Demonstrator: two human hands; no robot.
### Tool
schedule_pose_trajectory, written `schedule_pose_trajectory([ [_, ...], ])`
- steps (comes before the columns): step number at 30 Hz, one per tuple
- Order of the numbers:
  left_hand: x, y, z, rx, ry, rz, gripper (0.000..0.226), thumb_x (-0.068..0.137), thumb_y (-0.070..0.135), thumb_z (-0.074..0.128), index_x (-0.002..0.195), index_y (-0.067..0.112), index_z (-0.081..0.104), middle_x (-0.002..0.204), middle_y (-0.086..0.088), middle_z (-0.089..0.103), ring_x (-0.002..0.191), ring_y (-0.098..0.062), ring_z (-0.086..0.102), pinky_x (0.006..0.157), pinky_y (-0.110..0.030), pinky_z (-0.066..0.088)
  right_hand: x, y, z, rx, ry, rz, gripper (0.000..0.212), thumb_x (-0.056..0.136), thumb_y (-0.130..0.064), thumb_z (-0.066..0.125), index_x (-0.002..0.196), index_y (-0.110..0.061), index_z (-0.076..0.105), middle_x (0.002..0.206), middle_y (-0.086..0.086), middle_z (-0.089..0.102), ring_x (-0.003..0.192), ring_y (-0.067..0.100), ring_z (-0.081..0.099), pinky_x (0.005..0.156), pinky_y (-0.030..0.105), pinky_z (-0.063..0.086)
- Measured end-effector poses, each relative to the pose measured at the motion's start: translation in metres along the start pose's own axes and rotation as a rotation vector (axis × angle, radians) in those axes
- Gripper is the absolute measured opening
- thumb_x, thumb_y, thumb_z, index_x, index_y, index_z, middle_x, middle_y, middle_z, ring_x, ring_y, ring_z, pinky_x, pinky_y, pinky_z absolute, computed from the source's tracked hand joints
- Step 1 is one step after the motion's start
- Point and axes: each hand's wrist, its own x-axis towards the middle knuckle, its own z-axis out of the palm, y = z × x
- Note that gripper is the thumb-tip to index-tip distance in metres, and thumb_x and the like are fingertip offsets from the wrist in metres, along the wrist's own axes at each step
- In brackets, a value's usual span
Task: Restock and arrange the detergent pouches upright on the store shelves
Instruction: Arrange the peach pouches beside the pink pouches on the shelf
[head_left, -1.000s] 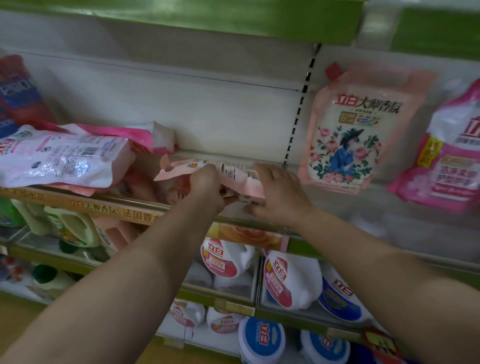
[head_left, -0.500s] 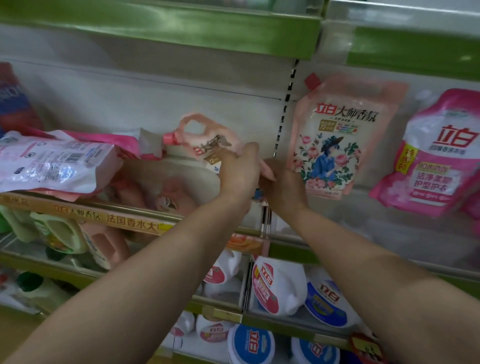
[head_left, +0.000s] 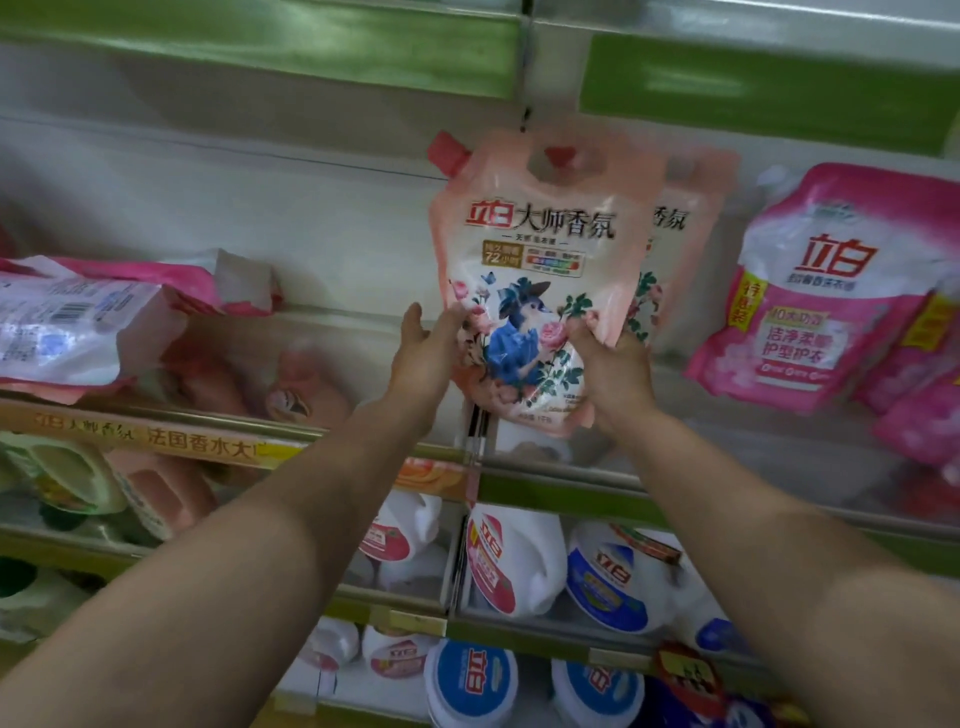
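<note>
A peach floral detergent pouch (head_left: 540, 249) stands upright above the shelf floor, its front facing me. My left hand (head_left: 423, 358) holds its lower left side. My right hand (head_left: 610, 369) grips its lower right corner. Right behind it a second identical pouch (head_left: 685, 244) stands upright against the back panel. On the left several pouches lie flat: a white-backed one (head_left: 72, 327) on a pink one (head_left: 208, 283), with peach ones (head_left: 306, 384) beneath and beside them.
Bright pink pouches (head_left: 826, 291) stand at the right of the same shelf (head_left: 753, 452). A green shelf edge (head_left: 260, 47) runs overhead. White detergent jugs (head_left: 514, 561) with red and blue labels fill the lower shelves.
Both hands lifted the peach pouch off the flat pile, turned it upright and carried it right, in front of the standing pouch. The camera tilted up and right.
</note>
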Motion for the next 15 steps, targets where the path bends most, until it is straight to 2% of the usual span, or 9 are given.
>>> schedule_pose_trajectory([
  [3,0.001,-0.01,0.005,0.014,-0.168,-0.05,0.071,0.091,0.049,0.054,0.15,0.027,0.023,0.143,-0.005,0.048,0.119,-0.025,0.053,0.099,-0.043,0.042,0.004,0.008,-0.021,0.005,-0.028,0.069,0.007,0.093,-0.028,0.057,0.091,-0.024,0.062,0.099,0.004,0.071,0.095,0.023,0.067,0.091,0.044,0.053],
  [6,0.002,-0.018,0.013,0.091,-0.3,-0.007,0.054,0.087,0.029,0.067,0.135,0.022,0.044,0.121,-0.003,0.065,0.1,-0.022,0.067,0.071,-0.032,0.058,0.006,0.011,-0.036,0.046,-0.07,0.099,0.011,0.095,-0.027,0.054,0.096,-0.02,0.063,0.1,0.007,0.071,0.092,0.022,0.069,0.085,0.04,0.055],
  [8,0.006,-0.022,0.019,0.094,-0.311,-0.001,0.061,0.08,0.018,0.075,0.133,0.017,0.044,0.118,-0.006,0.067,0.098,-0.024,0.069,0.076,-0.04,0.059,0.01,0.01,-0.042,0.018,-0.119,0.096,0.018,0.096,-0.028,0.053,0.105,-0.016,0.062,0.103,0.008,0.071,0.094,0.021,0.068,0.081,0.034,0.056],
  [10,0.007,-0.023,0.024,0.076,-0.275,0.007,0.065,0.076,0.012,0.078,0.131,0.013,0.044,0.119,-0.008,0.066,0.1,-0.026,0.068,0.085,-0.048,0.056,0.015,0.009,-0.044,0.007,-0.151,0.103,0.019,0.096,-0.031,0.052,0.105,-0.017,0.062,0.102,0.006,0.071,0.098,0.023,0.068,0.086,0.038,0.055],
  [12,0.008,-0.025,0.029,0.038,-0.239,0.023,0.056,0.078,0.008,0.076,0.125,0.012,0.046,0.116,-0.008,0.066,0.101,-0.026,0.067,0.084,-0.045,0.057,0.02,0.008,-0.044,0.019,-0.132,0.113,0.016,0.095,-0.031,0.053,0.1,-0.019,0.062,0.1,0.006,0.071,0.095,0.023,0.068,0.089,0.041,0.054],
  [15,0.006,-0.027,0.041,0.004,-0.217,0.057,0.05,0.081,0.003,0.072,0.121,0.01,0.044,0.112,-0.006,0.065,0.097,-0.024,0.066,0.072,-0.034,0.059,0.028,0.005,-0.048,0.047,-0.102,0.115,0.018,0.095,-0.032,0.054,0.101,-0.017,0.062,0.098,0.007,0.072,0.09,0.023,0.07,0.085,0.042,0.055],
])
